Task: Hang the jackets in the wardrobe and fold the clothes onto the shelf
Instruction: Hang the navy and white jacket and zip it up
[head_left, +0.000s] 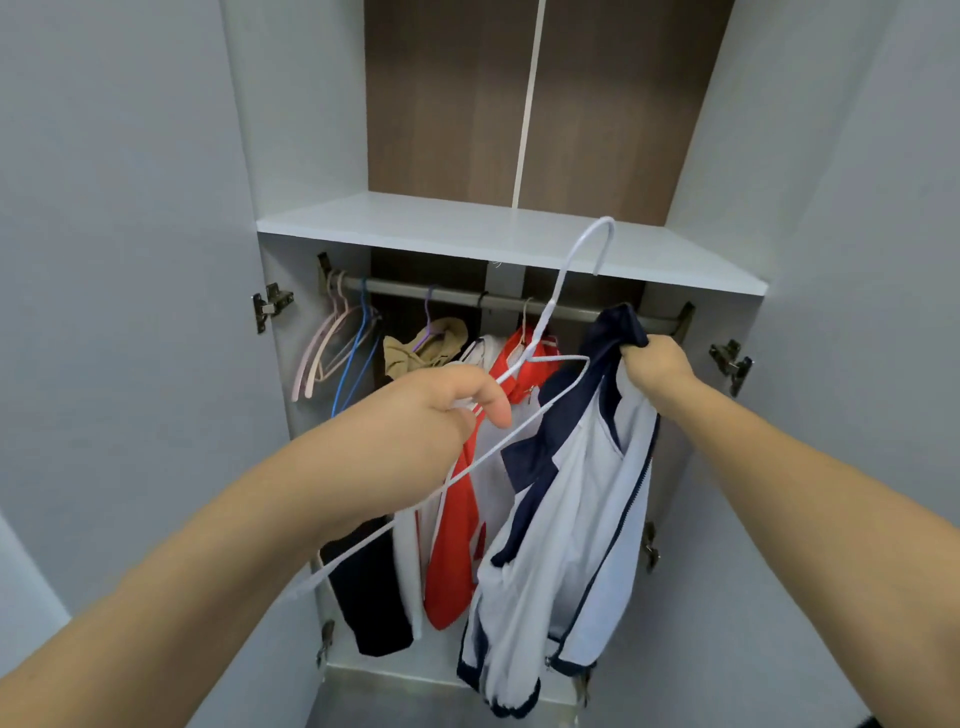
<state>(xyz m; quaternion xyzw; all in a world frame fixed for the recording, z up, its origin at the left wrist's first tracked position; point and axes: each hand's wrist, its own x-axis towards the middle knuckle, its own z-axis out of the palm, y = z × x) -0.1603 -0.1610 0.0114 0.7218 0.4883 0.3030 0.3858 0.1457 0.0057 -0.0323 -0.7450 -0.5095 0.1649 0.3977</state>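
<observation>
- Your left hand (457, 402) has its fingers curled round a white wire hanger (540, 338), gripping it on its upper arm, just left of the neck.
- The hanger is tilted: its hook points up and to the right, in front of the edge of the white shelf (467, 223), and its long lower bar runs down to the left across your left forearm.
- The right shoulder of the hanger sits at the collar of the navy and white jacket (566, 519); you cannot tell whether it is inside the neck opening or only against it.
- Your right hand (657, 366) clutches the navy collar of that jacket in a tight fist, holding it up in front of the right part of the rail (498, 301).
- The jacket hangs down from your right hand with its zip open, its navy hem low in front of the wardrobe floor.
- On the rail, further back, a red and white jacket (457, 519) hangs just left of the one you hold, with a black garment (363, 597) beside it to the left.
- A tan garment (415, 348) sits on a purple hanger, left of the red one.
- At the far left end of the rail hang bare pink hangers (324, 348) and a blue hanger (358, 353).
- Both wardrobe doors stand open, left and right of your arms.
</observation>
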